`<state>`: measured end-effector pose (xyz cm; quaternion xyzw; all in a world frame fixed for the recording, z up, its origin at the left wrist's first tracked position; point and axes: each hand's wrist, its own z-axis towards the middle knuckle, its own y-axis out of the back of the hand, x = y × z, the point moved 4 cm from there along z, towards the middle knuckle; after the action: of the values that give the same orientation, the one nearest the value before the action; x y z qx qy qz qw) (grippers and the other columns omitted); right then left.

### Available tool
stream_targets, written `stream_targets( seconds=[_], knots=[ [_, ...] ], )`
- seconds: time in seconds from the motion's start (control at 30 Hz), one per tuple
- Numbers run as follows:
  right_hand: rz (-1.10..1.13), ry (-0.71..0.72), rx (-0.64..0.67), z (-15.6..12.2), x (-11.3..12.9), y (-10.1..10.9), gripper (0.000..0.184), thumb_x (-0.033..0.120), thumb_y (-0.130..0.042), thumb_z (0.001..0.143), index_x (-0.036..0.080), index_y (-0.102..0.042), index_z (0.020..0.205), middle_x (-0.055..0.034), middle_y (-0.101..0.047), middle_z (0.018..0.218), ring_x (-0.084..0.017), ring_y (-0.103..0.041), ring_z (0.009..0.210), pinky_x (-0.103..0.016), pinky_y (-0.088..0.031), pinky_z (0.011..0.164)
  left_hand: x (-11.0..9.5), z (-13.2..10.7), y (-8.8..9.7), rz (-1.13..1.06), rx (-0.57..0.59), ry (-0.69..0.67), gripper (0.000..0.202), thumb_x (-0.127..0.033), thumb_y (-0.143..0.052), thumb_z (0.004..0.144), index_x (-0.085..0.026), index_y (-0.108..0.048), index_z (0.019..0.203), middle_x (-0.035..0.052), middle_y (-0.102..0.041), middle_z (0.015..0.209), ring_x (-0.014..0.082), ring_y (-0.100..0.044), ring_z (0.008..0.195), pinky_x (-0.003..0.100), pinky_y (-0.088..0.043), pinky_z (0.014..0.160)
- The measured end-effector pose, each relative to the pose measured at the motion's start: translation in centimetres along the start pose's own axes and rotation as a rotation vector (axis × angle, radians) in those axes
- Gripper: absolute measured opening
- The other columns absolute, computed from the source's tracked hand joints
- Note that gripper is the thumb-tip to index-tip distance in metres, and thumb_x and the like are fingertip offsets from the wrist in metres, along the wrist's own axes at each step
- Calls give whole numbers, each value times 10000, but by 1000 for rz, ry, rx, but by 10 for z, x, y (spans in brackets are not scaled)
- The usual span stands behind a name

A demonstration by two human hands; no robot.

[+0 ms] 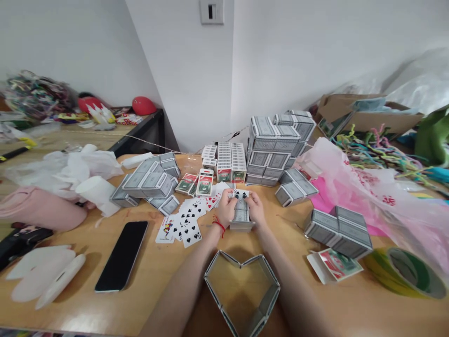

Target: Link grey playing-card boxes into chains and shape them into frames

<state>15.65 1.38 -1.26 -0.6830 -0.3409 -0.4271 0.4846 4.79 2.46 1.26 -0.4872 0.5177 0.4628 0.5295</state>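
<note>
My left hand (227,208), with a red string bracelet (220,226) at the wrist, and my right hand (256,209) both grip a playing card (241,193) from its two sides. Black spades show at the card's top edge, and thumbs cover part of it. Directly beneath is a grey-backed card block (242,216), partly hidden between the palms. Loose playing cards (189,219), face up, spread out left of my left hand, with a joker (167,228) at their edge. Between my forearms stands a heart-shaped frame (242,266) built of folded cards.
Card-built blocks (271,135) are stacked at the back, with more blocks (150,178) on the left and right. Boxed card decks (224,175) stand in rows. A phone (122,256) lies left; an opened card box (335,264) and tape roll (403,271) lie right.
</note>
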Motion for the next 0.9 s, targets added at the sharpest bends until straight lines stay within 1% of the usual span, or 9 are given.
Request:
stream_targets(
  seconds=[0.07, 0.13, 0.23, 0.33, 0.43, 0.6, 0.73, 0.9],
  knots=[
    [8, -4, -1, 0, 2, -3, 220, 299, -605, 591, 218, -524, 779, 63, -546, 588, -104, -451, 492, -223, -364, 483, 3, 3, 1, 11, -30, -2, 222, -274, -520, 832, -179, -551, 1031, 53, -596, 943, 153, -567, 803, 300, -483, 704],
    [14, -6, 9, 0, 4, -5, 214, 294, -610, 588, 215, -529, 769, 54, -556, 604, -108, -463, 514, -224, -376, 496, 6, 6, 2, 18, -52, -2, 176, -227, -528, 799, -195, -552, 970, 21, -589, 801, 139, -542, 690, 264, -445, 611],
    [15, -17, 27, 1, 5, -7, 196, 288, -609, 587, 214, -532, 752, 51, -549, 596, -108, -460, 524, -219, -374, 495, 10, 9, 2, 17, -66, -3, 152, -195, -495, 772, -199, -524, 921, -17, -524, 679, 117, -480, 588, 235, -373, 525],
    [-15, 3, 11, 0, 6, -8, 158, 292, -591, 601, 217, -529, 725, 51, -526, 576, -108, -442, 519, -217, -364, 485, 10, 9, 2, 0, -69, 2, 136, -192, -467, 751, -201, -502, 882, -40, -457, 609, 105, -422, 537, 218, -318, 490],
    [-37, 23, -16, -3, 6, -9, 141, 301, -575, 617, 213, -534, 719, 47, -512, 581, -105, -419, 516, -214, -355, 480, 8, 8, 2, -9, -88, -1, 105, -188, -463, 729, -198, -495, 829, -44, -436, 590, 103, -397, 530, 216, -307, 494],
    [-49, 22, -7, -7, 4, -10, 129, 302, -550, 655, 204, -556, 739, 40, -503, 613, -104, -412, 537, -211, -343, 491, 7, 7, 2, 5, -123, -4, 84, -169, -445, 712, -191, -485, 782, -36, -441, 609, 105, -381, 546, 217, -302, 503],
    [-91, 50, -23, -6, 3, -8, 130, 300, -551, 659, 199, -581, 735, 21, -540, 669, -122, -452, 604, -220, -373, 550, 4, 5, 4, 23, -201, -60, 76, -152, -415, 713, -187, -479, 736, -13, -467, 654, 119, -410, 606, 223, -326, 547],
    [-84, 81, -23, -2, 0, -8, 132, 311, -575, 641, 205, -594, 717, 8, -579, 722, -148, -498, 678, -248, -404, 636, 1, 2, 7, 47, -235, -123, 86, -154, -402, 710, -189, -479, 699, -4, -476, 657, 131, -431, 624, 234, -342, 574]
  ],
)
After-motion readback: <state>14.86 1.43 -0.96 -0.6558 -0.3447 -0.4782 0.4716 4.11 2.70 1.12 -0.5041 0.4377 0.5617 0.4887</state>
